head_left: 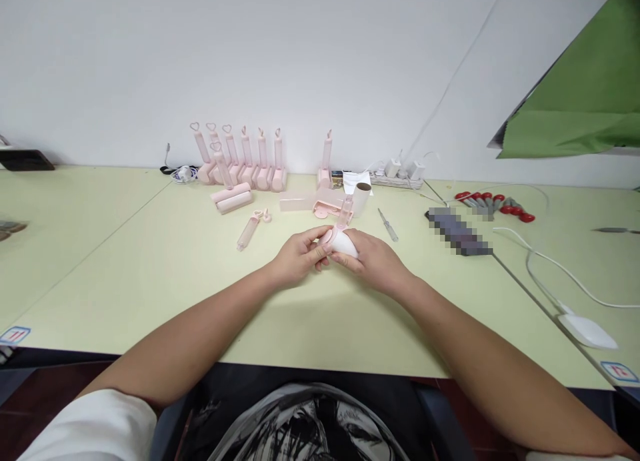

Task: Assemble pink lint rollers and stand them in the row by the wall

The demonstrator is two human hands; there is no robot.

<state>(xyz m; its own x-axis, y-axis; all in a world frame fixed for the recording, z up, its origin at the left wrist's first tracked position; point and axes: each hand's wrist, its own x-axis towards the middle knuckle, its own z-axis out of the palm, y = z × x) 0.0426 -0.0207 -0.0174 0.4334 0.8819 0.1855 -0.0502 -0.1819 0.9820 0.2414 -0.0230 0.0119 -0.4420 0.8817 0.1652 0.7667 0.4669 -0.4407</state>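
Observation:
Between my two hands is a lint roller (345,245) with a white roll, a pink round end piece and a translucent pink handle pointing up and away from me. My left hand (295,257) is closed on its pink end, thumb and fingers pressed against it. Around the other end of the white roll my right hand (377,261) is wrapped. Just beyond lie pink casing parts (326,207) and a white roll with a cardboard core (361,197). A loose translucent handle (249,233) lies left of my hands, and a small screwdriver (387,225) lies to the right.
Several pink lint rollers (247,157) stand along the wall, with one more (326,161) apart from them. A power strip (397,179) with chargers is at the back. Red-and-grey tools (487,201), a blurred dark object (457,233) and a white corded device (587,329) lie right.

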